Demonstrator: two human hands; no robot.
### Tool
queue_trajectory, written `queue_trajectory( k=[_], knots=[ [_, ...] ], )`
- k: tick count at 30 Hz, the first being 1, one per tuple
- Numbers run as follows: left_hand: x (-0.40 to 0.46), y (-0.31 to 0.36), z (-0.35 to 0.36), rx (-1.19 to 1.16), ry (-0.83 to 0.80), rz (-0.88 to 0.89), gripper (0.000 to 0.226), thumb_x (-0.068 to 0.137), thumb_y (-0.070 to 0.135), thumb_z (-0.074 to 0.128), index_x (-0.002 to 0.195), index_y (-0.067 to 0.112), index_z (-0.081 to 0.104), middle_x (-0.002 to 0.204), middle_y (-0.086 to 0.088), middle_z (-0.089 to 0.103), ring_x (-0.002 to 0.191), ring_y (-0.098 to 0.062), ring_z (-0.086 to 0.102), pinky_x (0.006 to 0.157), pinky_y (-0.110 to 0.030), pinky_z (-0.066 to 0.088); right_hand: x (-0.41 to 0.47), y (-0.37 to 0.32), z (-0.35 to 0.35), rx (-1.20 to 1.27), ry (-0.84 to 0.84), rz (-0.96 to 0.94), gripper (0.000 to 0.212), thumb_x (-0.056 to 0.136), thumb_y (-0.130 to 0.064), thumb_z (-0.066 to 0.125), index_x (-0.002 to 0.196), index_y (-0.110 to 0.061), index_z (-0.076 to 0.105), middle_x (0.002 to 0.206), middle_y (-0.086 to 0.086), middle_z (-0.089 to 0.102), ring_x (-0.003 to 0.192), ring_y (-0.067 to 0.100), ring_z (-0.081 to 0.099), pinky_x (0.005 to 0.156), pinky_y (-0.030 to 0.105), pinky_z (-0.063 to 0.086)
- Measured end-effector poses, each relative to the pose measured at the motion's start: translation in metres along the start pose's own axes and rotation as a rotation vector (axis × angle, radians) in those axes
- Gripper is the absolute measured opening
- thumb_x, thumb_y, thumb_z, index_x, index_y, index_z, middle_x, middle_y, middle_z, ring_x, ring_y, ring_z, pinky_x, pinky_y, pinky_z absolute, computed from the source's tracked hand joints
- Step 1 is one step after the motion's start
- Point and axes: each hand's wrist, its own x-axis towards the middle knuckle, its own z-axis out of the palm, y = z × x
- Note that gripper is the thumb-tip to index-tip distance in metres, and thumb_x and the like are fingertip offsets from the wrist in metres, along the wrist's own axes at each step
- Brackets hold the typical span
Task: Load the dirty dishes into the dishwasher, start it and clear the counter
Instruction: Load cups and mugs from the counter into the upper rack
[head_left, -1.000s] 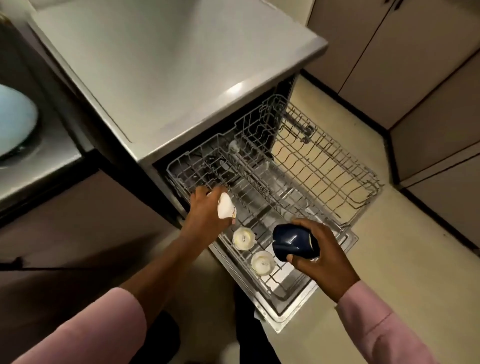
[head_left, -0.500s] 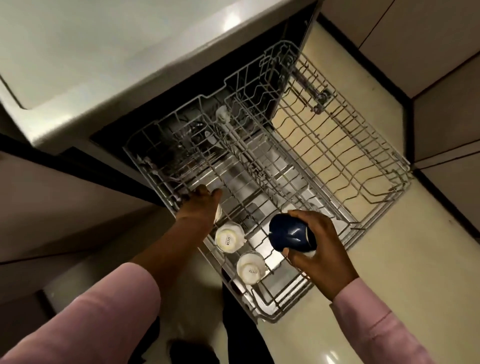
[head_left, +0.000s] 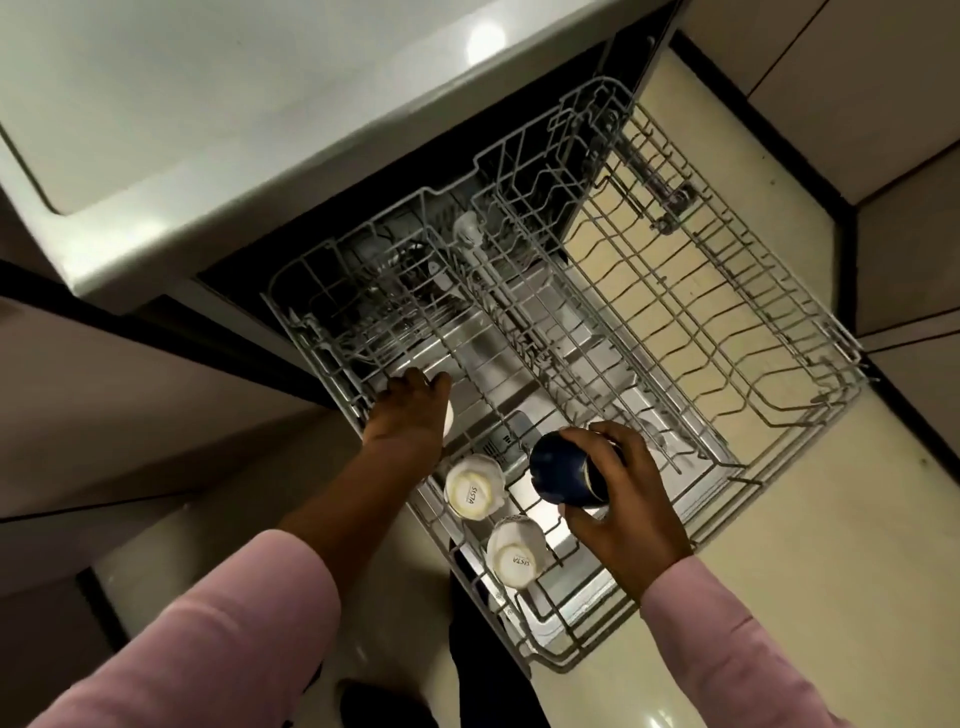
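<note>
The dishwasher's wire rack (head_left: 779, 364) is pulled out over the floor. Two white cups (head_left: 474, 492) (head_left: 514, 556) stand upside down along its near left edge. My left hand (head_left: 410, 415) is down in the rack just beyond them, closed over a third white cup (head_left: 448, 417), of which only a sliver shows. My right hand (head_left: 618, 499) holds a dark blue cup (head_left: 563, 475) tilted on its side just above the rack, to the right of the white cups.
The dishwasher's grey top (head_left: 234, 130) overhangs the rack at upper left. Beige cabinet fronts (head_left: 883, 104) stand at the right beyond the cream floor (head_left: 831, 597). Most of the rack's right half holds only wire tines.
My view has tilted down and closer to the rack. My left hand has lowered the white cup into the rack, hiding most of it. The blue cup has stayed about where it was.
</note>
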Motion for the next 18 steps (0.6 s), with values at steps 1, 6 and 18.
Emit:
queue_trajectory(
  k=[1,6,18],
  knots=[
    [-0.001,0.000,-0.001,-0.008,-0.011,0.022,0.095,0.071,0.027,0.084,0.143,0.023,0.022,0.143,-0.016,0.031,0.126,-0.038,0.040,0.095,-0.047,0.048,0.003,-0.004,0.001,0.019,0.007,-0.001,0.073,0.068,-0.008,0.080,0.130,-0.031,0.050,0.137,0.000,0.035,0.124,0.018,0.038,0.094,0.008,0.028],
    [-0.007,-0.001,-0.005,-0.154,-0.166,0.217,0.090,0.069,0.031,0.085,0.140,0.023,0.030,0.141,-0.009,0.040,0.126,-0.031,0.045,0.095,-0.040,0.044,0.030,-0.030,0.006,0.074,0.033,-0.071,0.074,0.068,-0.008,0.080,0.132,-0.029,0.049,0.138,0.003,0.035,0.128,0.022,0.037,0.101,0.021,0.032],
    [-0.052,-0.019,-0.009,0.030,0.143,0.219,0.056,0.089,0.031,0.065,0.137,0.011,0.045,0.139,-0.010,0.047,0.130,-0.029,0.041,0.110,-0.038,0.033,0.152,-0.090,0.067,-0.150,-0.146,-0.338,0.080,0.069,-0.012,0.078,0.137,-0.036,0.044,0.143,0.009,0.033,0.128,0.032,0.037,0.103,0.043,0.042]
  ],
)
